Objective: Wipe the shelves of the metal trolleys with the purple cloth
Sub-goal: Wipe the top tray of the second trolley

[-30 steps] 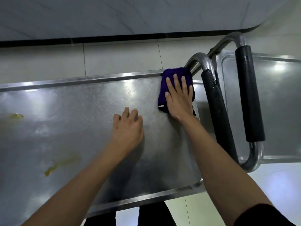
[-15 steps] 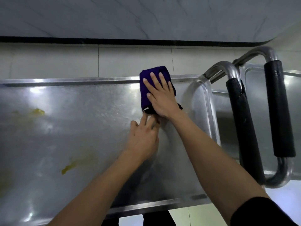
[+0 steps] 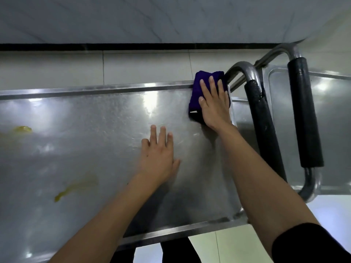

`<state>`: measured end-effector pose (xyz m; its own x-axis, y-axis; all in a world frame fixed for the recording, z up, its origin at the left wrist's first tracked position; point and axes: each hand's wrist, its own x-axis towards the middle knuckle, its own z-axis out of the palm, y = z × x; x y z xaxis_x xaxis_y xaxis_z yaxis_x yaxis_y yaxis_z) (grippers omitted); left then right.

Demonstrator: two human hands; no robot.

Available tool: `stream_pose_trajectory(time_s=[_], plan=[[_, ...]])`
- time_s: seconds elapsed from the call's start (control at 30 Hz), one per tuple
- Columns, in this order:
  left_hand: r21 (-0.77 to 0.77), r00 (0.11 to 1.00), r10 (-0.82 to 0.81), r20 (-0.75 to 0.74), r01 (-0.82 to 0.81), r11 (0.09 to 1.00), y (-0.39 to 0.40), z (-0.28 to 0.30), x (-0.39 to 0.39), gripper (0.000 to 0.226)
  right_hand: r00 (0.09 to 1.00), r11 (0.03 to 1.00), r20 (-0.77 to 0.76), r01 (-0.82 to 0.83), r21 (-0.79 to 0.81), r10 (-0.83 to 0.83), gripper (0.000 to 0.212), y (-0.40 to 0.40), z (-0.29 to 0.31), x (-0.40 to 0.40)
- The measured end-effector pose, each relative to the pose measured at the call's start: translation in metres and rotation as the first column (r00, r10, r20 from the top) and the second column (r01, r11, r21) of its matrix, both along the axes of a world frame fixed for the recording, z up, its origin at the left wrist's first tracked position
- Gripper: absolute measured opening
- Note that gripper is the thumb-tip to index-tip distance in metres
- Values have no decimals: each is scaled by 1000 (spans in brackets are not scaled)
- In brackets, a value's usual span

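The right hand (image 3: 213,103) now presses the purple cloth (image 3: 197,92) flat into the far right corner of the trolley shelf (image 3: 95,149), beside the near handle (image 3: 264,118), whereas half a second ago it was further left along the back rim. The left hand (image 3: 158,154), which was touching the cloth's near edge then, now lies spread on bare metal, apart from the cloth.

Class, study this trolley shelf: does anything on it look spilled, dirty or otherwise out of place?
Yes. Two yellow smears sit on the shelf: one near the left edge, another streak lower down. They look like spilled residue not yet wiped. The cloth, under the right hand, is at the far right corner, away from both.
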<state>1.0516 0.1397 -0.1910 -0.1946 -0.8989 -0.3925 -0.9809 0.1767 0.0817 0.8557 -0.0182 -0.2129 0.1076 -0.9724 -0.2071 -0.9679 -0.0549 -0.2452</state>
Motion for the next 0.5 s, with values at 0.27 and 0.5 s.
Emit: stream_pose_trajectory(time_s=[0.27,0.5], plan=[[26,1000,22,16,-23,999,2,5,-12,90,998,998,-17,66,1,-66,58,46,-2,-16],[33,999,39,36,-41,999,1,10,-15,90,996,995,-11,84,45,-83,59,139,3,-29]])
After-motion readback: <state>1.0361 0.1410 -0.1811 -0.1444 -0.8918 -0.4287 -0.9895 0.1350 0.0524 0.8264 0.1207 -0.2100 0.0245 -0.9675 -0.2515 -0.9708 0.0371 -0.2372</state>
